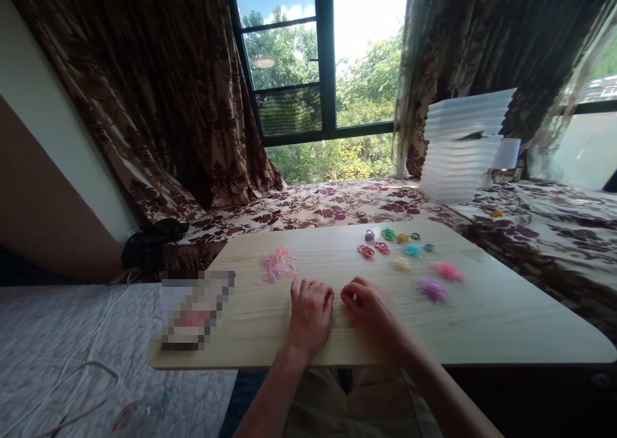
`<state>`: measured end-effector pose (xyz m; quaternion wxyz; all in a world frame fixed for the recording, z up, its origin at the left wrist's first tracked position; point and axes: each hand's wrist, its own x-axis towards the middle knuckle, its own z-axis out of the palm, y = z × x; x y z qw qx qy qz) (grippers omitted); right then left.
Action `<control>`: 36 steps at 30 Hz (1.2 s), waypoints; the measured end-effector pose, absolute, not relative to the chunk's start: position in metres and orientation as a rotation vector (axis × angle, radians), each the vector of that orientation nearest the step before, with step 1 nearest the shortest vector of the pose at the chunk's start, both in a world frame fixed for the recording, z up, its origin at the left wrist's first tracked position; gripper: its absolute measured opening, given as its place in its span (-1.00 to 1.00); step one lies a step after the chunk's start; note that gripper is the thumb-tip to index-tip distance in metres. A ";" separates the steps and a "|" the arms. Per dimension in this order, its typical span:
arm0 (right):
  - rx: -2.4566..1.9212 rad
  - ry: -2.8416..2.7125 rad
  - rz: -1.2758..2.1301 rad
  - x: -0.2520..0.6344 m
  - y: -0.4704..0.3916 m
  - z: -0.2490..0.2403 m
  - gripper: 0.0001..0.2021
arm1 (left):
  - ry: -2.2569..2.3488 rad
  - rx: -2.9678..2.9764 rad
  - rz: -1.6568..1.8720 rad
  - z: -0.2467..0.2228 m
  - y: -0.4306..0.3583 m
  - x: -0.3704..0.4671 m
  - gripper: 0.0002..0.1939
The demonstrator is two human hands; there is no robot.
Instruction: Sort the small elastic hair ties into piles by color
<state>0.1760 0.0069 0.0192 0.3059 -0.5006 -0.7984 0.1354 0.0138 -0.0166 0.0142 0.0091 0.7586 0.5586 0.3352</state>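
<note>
My left hand (311, 309) rests on the light wooden table (270, 335), palm down, its fingers curled and the thumb drawn in against them. Just across a small gap, my right hand (369, 303) has thumb and forefinger pinched together. Whatever either hand may hold is too small or hidden to make out. Beyond my left hand lies a loose pile of small pink and multicoloured elastic bands (279, 264). To the right are a purple bundle (432, 289), a pink bundle (448, 271), a pale yellow bundle (400, 264) and a light blue bundle (412, 250).
Near the table's far edge sit several coloured hair ties, among them green ones (388, 233) and red ones (366, 251). A blurred-out phone-like object (197, 309) lies at the left edge. Behind stands a tall white stack (463, 148) on the floral-covered ledge (337, 200).
</note>
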 end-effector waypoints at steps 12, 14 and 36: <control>-1.390 -2.113 0.256 0.174 0.003 0.023 -0.77 | 1.831 2.317 1.101 0.011 -0.015 0.014 -0.77; -1.415 -2.116 0.214 0.177 0.001 0.027 -0.77 | 1.823 2.320 1.107 0.009 -0.015 0.014 -0.76; -2.130 -1.914 0.023 0.280 0.055 0.068 -0.70 | 1.821 2.292 1.112 0.007 -0.014 0.016 -0.79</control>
